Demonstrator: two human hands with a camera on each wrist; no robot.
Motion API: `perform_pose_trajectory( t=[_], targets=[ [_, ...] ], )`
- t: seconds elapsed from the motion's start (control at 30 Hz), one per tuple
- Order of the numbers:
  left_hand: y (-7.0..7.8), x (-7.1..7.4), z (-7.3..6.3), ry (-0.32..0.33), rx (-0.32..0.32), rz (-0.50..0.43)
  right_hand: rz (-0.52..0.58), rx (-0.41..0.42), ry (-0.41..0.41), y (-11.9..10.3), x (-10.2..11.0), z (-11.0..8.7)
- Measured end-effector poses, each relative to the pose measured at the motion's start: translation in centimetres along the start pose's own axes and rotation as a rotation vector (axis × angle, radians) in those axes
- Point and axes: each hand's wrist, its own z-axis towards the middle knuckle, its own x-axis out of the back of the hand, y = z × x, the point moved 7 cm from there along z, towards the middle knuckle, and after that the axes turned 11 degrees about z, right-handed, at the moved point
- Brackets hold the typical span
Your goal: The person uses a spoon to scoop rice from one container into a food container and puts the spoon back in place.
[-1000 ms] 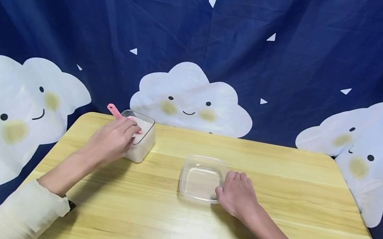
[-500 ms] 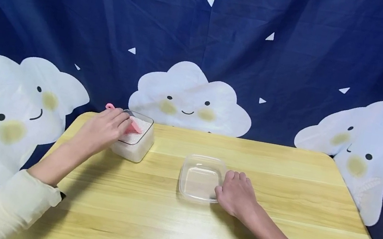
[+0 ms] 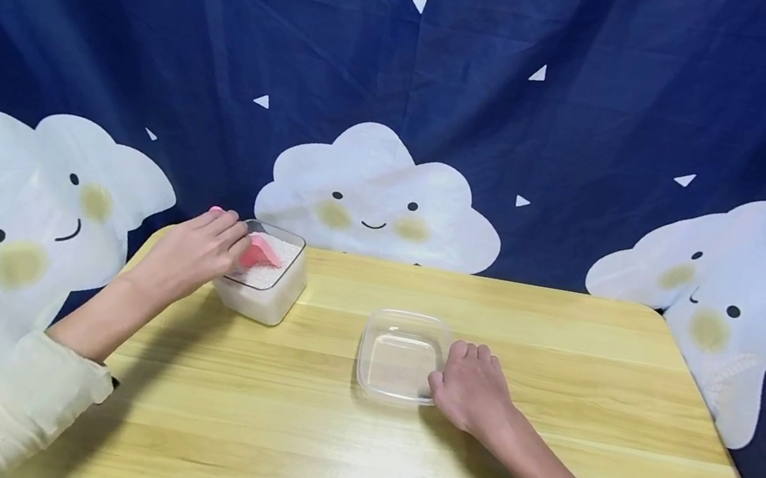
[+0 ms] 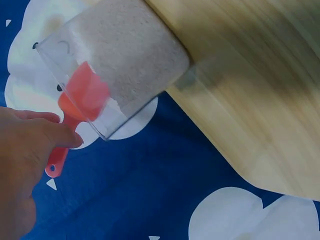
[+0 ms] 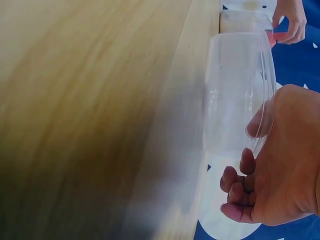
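With its fingers and thumb, my left hand [image 3: 198, 250] pinches the handle of a pink scoop [image 3: 264, 250]. The scoop's bowl is inside a clear square canister [image 3: 261, 307], just above or touching the white grains that fill much of it; which of these I cannot tell. In the left wrist view the handle end of the scoop [image 4: 56, 162] sticks out past the fingers. My right hand [image 3: 475, 390] grips the right rim of a clear, shallow plastic container [image 3: 401, 358], in which nothing shows. Thumb and fingers lie on either side of that container's wall [image 5: 235, 95] in the right wrist view.
Both containers stand on a light wooden table [image 3: 317, 448], the canister near its far left corner. Behind the far edge hangs a dark blue curtain [image 3: 467, 101] with printed white clouds. Between canister and shallow container lies a strip of bare tabletop.
My left hand has drawn left and slightly away, shifting the scoop left over the grains, and more of its bowl now shows. The right hand and the shallow container have stayed put.
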Motion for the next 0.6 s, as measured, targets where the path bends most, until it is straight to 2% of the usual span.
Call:
perform_pose_trajectory(
  t=[0.27,0.43,0.6],
  targets=[
    [-0.1,-0.9,-0.1,-0.011,-0.074,0.081,0.021,0.002,0.003,0.2,0.0,0.1],
    [-0.1,-1.3,-0.4,-0.033,-0.074,0.092,0.021,0.003,0.005,0.3,-0.3,0.1],
    [-0.2,-1.3,-0.5,-0.005,-0.059,0.100,0.025,-0.002,0.006,0.4,-0.3,0.2]
  ],
)
